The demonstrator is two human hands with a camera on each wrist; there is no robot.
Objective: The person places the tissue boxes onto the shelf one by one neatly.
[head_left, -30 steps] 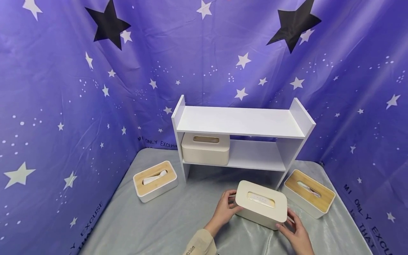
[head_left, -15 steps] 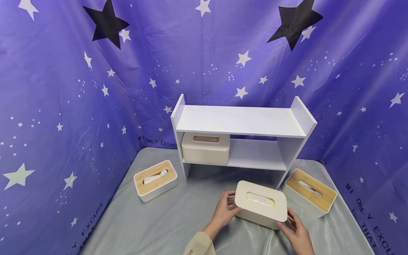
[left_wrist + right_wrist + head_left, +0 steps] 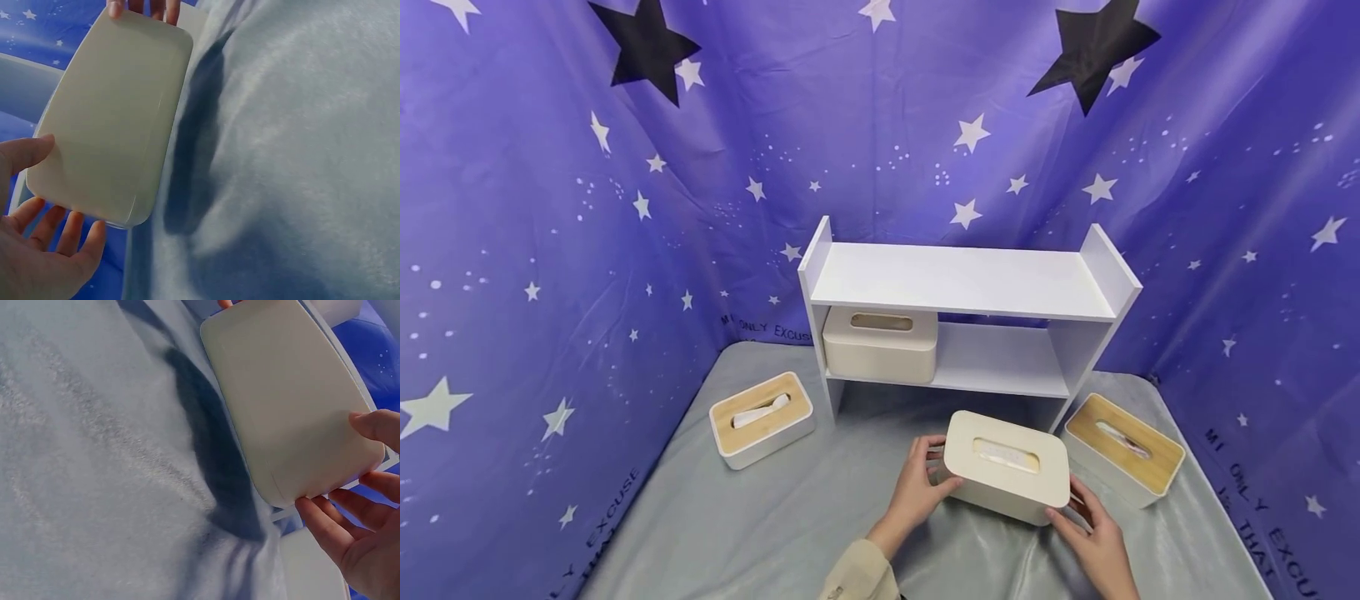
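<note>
Both hands hold a cream tissue box between them, in front of the shelf's right half. My left hand grips its left end, thumb on the front face and fingers curled at the end. At the right end, my right hand holds it the same way, thumb on the front. A dark shadow lies on the cloth apart from the box in both wrist views, so it is raised. Its lid slot shows white tissue. A similar cream tissue box sits at the left of the shelf's lower tier.
The white two-tier shelf stands at the back on grey cloth. A wood-lidded tissue box lies left of it. Another wood-lidded box is at the right, close beside the held one. Purple star-printed curtains enclose the table.
The held tissue box and both hands have moved slightly up and toward the shelf in the head view. The head view itself has shifted a little; the other boxes stay put.
</note>
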